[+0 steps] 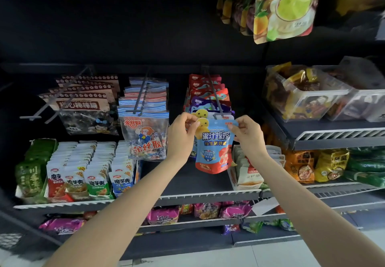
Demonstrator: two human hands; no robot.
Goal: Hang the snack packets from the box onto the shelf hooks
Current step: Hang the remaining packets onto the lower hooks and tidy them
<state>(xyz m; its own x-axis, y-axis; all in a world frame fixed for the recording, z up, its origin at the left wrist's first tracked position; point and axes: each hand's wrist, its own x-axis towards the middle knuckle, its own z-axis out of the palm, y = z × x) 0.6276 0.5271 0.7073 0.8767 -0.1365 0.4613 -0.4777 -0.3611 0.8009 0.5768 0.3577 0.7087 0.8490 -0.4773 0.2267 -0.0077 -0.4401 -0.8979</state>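
Observation:
A blue and red snack packet (213, 148) with a yellow cartoon figure hangs upright between my hands, just in front of the tip of a dark shelf hook (214, 97). My left hand (182, 134) pinches its top left corner and my right hand (248, 134) pinches its top right corner. Behind it, several red and purple packets (205, 88) of the same kind hang on that hook. The box is not in view.
Two more hooks to the left carry blue-striped candy bags (145, 133) and brown lollipop bags (83, 102). Below is a shelf (198, 185) with rows of small packets (83, 175). Clear bins (308, 96) stand on a shelf at right. Large pouches (285, 6) hang overhead.

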